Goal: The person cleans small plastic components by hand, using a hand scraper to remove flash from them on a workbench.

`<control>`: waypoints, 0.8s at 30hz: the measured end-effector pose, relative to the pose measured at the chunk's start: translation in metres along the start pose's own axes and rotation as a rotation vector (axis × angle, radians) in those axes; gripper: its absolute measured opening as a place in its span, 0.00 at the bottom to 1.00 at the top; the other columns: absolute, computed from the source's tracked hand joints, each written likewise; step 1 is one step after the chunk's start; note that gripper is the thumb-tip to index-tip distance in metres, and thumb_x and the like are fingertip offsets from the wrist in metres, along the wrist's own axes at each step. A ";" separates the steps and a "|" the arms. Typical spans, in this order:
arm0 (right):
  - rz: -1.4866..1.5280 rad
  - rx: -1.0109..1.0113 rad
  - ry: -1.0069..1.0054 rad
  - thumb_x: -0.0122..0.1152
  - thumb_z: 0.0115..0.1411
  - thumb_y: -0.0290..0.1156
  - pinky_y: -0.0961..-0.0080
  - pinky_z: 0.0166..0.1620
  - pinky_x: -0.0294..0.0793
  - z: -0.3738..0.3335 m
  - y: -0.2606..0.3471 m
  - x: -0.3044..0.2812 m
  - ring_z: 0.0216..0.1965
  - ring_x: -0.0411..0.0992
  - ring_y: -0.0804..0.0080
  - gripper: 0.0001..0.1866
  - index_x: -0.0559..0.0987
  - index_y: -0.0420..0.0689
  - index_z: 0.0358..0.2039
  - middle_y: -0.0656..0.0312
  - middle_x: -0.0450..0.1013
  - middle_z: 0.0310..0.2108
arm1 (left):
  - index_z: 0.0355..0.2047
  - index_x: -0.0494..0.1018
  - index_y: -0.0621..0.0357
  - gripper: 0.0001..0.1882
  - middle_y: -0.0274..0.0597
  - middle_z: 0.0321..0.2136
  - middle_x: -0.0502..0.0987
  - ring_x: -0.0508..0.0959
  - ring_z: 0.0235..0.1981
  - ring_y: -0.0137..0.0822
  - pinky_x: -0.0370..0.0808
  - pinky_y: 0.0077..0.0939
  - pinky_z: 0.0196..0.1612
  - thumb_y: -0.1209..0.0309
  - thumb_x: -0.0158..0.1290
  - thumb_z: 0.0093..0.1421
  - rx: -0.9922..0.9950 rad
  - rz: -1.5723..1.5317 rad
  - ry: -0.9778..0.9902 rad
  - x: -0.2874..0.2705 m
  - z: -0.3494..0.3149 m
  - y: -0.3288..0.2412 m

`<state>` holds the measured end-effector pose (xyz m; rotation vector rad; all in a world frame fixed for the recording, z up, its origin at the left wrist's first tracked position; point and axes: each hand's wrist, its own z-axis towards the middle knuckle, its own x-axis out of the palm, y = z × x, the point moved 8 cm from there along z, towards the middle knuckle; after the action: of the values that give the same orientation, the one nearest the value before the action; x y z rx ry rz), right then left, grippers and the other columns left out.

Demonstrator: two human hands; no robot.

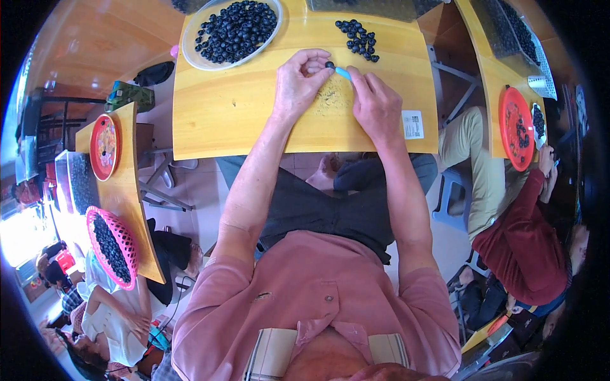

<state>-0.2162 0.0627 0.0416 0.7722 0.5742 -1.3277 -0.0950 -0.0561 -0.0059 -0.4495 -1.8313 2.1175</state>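
My left hand (297,84) is over the wooden table, its thumb and fingers pinching a small dark round bead (330,65). My right hand (376,101) grips a slim tool with a light blue handle (343,73), whose tip meets the bead or lies right beside it; the tip is too small to make out. Beneath both hands, fine yellowish crumbs (330,98) are scattered on the tabletop. Beyond my left hand a white round bowl (186,43) holds many dark beads (235,32). A loose group of beads (359,42) lies beyond my right hand.
A small white printed card (412,124) lies at the table's right edge. On the left side table are a red plate (105,147) and a pink basket (130,247) of beads. Co-workers sit on both sides; a red tray (511,120) stands on the right table.
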 end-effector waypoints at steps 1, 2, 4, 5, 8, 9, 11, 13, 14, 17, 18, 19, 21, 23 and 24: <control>-0.009 -0.010 0.004 0.62 0.55 0.22 0.70 0.28 0.76 0.000 0.001 0.001 0.28 0.75 0.69 0.20 0.79 0.50 0.49 0.65 0.68 0.26 | 0.48 0.78 0.67 0.17 0.36 0.35 0.80 0.78 0.34 0.21 0.78 0.15 0.41 0.84 0.64 0.58 0.030 0.073 0.012 0.001 0.000 -0.003; -0.010 -0.008 0.005 0.62 0.55 0.22 0.70 0.28 0.76 0.000 0.000 0.001 0.28 0.75 0.69 0.20 0.79 0.50 0.49 0.65 0.68 0.26 | 0.48 0.78 0.67 0.17 0.36 0.35 0.80 0.78 0.34 0.21 0.78 0.15 0.41 0.84 0.64 0.58 0.029 0.073 0.014 0.001 0.000 -0.003; -0.035 -0.014 0.023 0.62 0.53 0.22 0.70 0.28 0.77 -0.001 0.001 0.003 0.27 0.75 0.69 0.21 0.79 0.50 0.49 0.65 0.68 0.26 | 0.48 0.78 0.68 0.17 0.36 0.35 0.80 0.78 0.35 0.21 0.78 0.15 0.42 0.85 0.63 0.58 0.037 0.122 0.027 0.002 -0.001 -0.004; -0.034 -0.014 0.024 0.62 0.53 0.22 0.70 0.28 0.77 -0.001 0.001 0.003 0.27 0.75 0.69 0.21 0.79 0.50 0.49 0.65 0.68 0.26 | 0.48 0.78 0.68 0.17 0.36 0.35 0.80 0.78 0.35 0.21 0.78 0.15 0.42 0.85 0.63 0.58 0.037 0.123 0.027 0.002 -0.001 -0.004; -0.045 -0.007 0.029 0.62 0.53 0.22 0.69 0.28 0.77 -0.001 0.000 0.003 0.27 0.75 0.69 0.21 0.79 0.50 0.50 0.65 0.68 0.26 | 0.48 0.78 0.68 0.17 0.36 0.35 0.80 0.78 0.35 0.21 0.78 0.16 0.42 0.84 0.62 0.58 0.077 0.156 0.022 0.004 -0.001 -0.010; -0.050 -0.002 0.035 0.62 0.53 0.22 0.69 0.28 0.77 -0.001 -0.001 0.004 0.27 0.75 0.69 0.22 0.79 0.50 0.50 0.65 0.68 0.27 | 0.49 0.77 0.69 0.17 0.36 0.35 0.80 0.78 0.35 0.22 0.78 0.16 0.43 0.84 0.62 0.59 0.076 0.182 0.024 0.005 -0.001 -0.012; -0.054 0.001 0.039 0.62 0.53 0.22 0.68 0.28 0.77 -0.002 -0.001 0.004 0.27 0.76 0.69 0.22 0.79 0.49 0.50 0.65 0.69 0.27 | 0.49 0.77 0.69 0.17 0.36 0.35 0.80 0.78 0.35 0.22 0.78 0.16 0.43 0.84 0.62 0.59 0.075 0.209 0.025 0.004 -0.002 -0.012; -0.013 0.072 0.061 0.64 0.57 0.23 0.67 0.29 0.76 -0.003 -0.007 0.007 0.27 0.76 0.63 0.21 0.80 0.50 0.52 0.63 0.72 0.28 | 0.47 0.80 0.64 0.18 0.39 0.33 0.83 0.81 0.34 0.26 0.80 0.21 0.43 0.78 0.67 0.55 0.082 0.152 -0.005 0.001 -0.001 -0.009; -0.013 0.072 0.061 0.64 0.57 0.23 0.67 0.29 0.76 -0.002 -0.007 0.007 0.27 0.76 0.63 0.21 0.80 0.50 0.52 0.63 0.72 0.28 | 0.47 0.80 0.64 0.18 0.39 0.33 0.83 0.81 0.34 0.26 0.80 0.21 0.43 0.78 0.67 0.55 0.082 0.152 -0.006 0.001 -0.001 -0.009; -0.010 0.092 0.076 0.64 0.57 0.23 0.67 0.30 0.77 -0.002 -0.009 0.008 0.27 0.76 0.63 0.21 0.80 0.50 0.52 0.63 0.73 0.29 | 0.48 0.79 0.65 0.19 0.38 0.33 0.82 0.80 0.34 0.25 0.80 0.21 0.43 0.79 0.67 0.55 0.084 0.094 -0.012 0.001 -0.002 -0.010; -0.013 0.070 0.030 0.64 0.55 0.22 0.68 0.29 0.77 -0.001 -0.007 0.003 0.27 0.76 0.66 0.21 0.79 0.49 0.51 0.64 0.71 0.28 | 0.48 0.79 0.65 0.19 0.38 0.33 0.82 0.80 0.34 0.25 0.80 0.21 0.43 0.79 0.67 0.56 0.080 0.107 -0.021 0.001 -0.002 -0.011; -0.014 0.046 -0.016 0.63 0.54 0.22 0.69 0.28 0.78 -0.001 -0.004 -0.001 0.28 0.76 0.68 0.22 0.79 0.49 0.51 0.65 0.69 0.27 | 0.48 0.78 0.65 0.19 0.38 0.33 0.82 0.80 0.34 0.24 0.80 0.20 0.43 0.79 0.67 0.56 0.075 0.121 -0.034 0.000 -0.003 -0.011; -0.018 0.022 -0.007 0.63 0.54 0.22 0.69 0.28 0.78 -0.001 -0.002 -0.003 0.28 0.76 0.69 0.22 0.79 0.49 0.51 0.65 0.69 0.26 | 0.48 0.78 0.65 0.19 0.38 0.33 0.82 0.80 0.34 0.24 0.80 0.20 0.43 0.79 0.67 0.56 0.061 0.099 -0.032 0.001 -0.002 -0.011; -0.025 0.000 0.001 0.63 0.54 0.22 0.70 0.28 0.77 -0.001 0.000 -0.003 0.28 0.76 0.69 0.22 0.79 0.49 0.51 0.65 0.69 0.26 | 0.48 0.78 0.66 0.19 0.38 0.33 0.82 0.80 0.34 0.24 0.80 0.20 0.43 0.79 0.67 0.56 0.047 0.076 -0.026 0.001 -0.002 -0.010; -0.026 -0.015 0.003 0.63 0.54 0.22 0.70 0.28 0.77 -0.001 0.002 -0.002 0.28 0.76 0.70 0.22 0.79 0.49 0.51 0.65 0.68 0.26 | 0.48 0.78 0.66 0.19 0.38 0.33 0.82 0.80 0.34 0.24 0.80 0.20 0.43 0.80 0.66 0.55 0.057 0.094 -0.021 0.001 -0.002 -0.010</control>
<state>-0.2146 0.0647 0.0433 0.7566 0.5978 -1.3453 -0.0942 -0.0523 0.0041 -0.5106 -1.7884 2.2384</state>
